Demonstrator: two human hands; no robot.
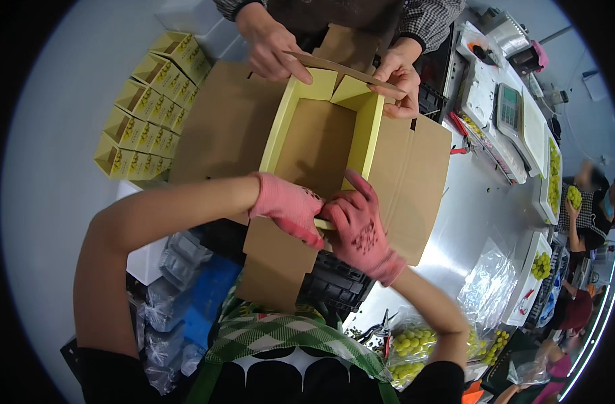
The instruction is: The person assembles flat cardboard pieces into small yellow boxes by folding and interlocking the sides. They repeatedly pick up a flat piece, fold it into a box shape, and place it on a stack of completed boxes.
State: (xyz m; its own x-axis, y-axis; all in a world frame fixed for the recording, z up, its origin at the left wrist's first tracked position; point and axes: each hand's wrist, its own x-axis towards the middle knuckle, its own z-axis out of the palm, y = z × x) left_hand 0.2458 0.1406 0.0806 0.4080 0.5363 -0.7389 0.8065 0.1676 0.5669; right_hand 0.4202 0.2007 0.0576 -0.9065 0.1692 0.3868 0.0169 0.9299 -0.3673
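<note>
A cardboard box with pale yellow inner walls (368,145) stands open in front of me, its brown flaps (415,188) spread out on both sides. My left hand (288,205), in a pink glove, is closed on the box's near end wall. Beside it, my right hand (361,229), gloved the same way, grips that wall too, with one finger lifted toward the right side wall. Across from me, another person's two bare hands (396,77) hold the far end flap. Part of the near wall is hidden by my gloves.
Yellow printed cartons (149,118) are stacked at the far left. A digital scale (511,111) sits on the steel table (456,212) to the right. Bagged green grapes (410,343) and pruning shears (383,330) lie near my right elbow. Plastic clamshells (179,259) stand low on the left.
</note>
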